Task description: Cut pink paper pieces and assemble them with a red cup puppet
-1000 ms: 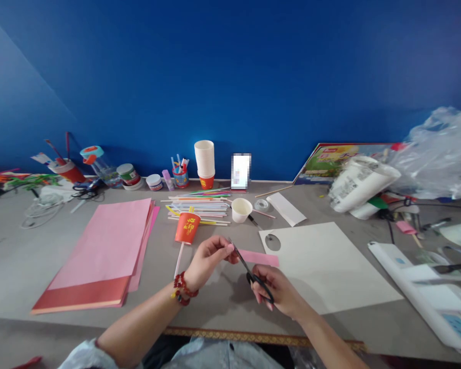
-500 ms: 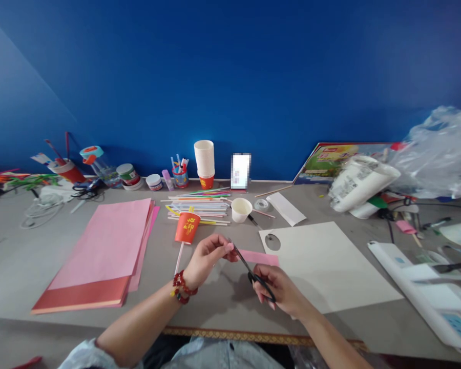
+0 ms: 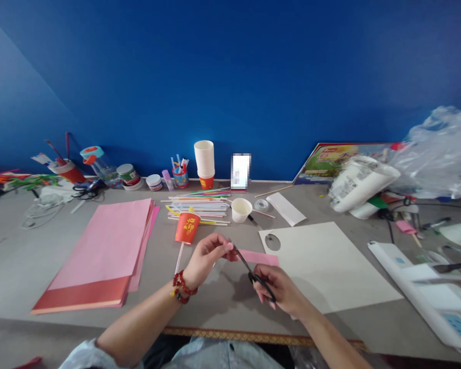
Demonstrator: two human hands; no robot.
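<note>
My left hand (image 3: 211, 253), with red bead bracelets at the wrist, pinches a small pink piece of paper (image 3: 231, 247) between thumb and fingers. In my right hand (image 3: 274, 287) is a pair of black-handled scissors (image 3: 249, 269), its blades pointing up and left to the paper at my left fingertips. Whether the blades are parted there cannot be made out. Behind the scissors a pink paper strip (image 3: 259, 256) reaches over the edge of a large white sheet (image 3: 330, 266) with a round hole. Left of my hands, an upturned red paper cup (image 3: 187, 228) has a straw (image 3: 179, 258) below it.
Pink and red paper sheets (image 3: 103, 241) are stacked at the left. Several straws (image 3: 200, 207), a white paper cup (image 3: 241, 210) and a tape roll (image 3: 261, 205) lie farther back. Stacked cups (image 3: 204, 159) and a lit phone (image 3: 240, 171) stand against the blue wall. A white power strip (image 3: 411, 292) sits at right.
</note>
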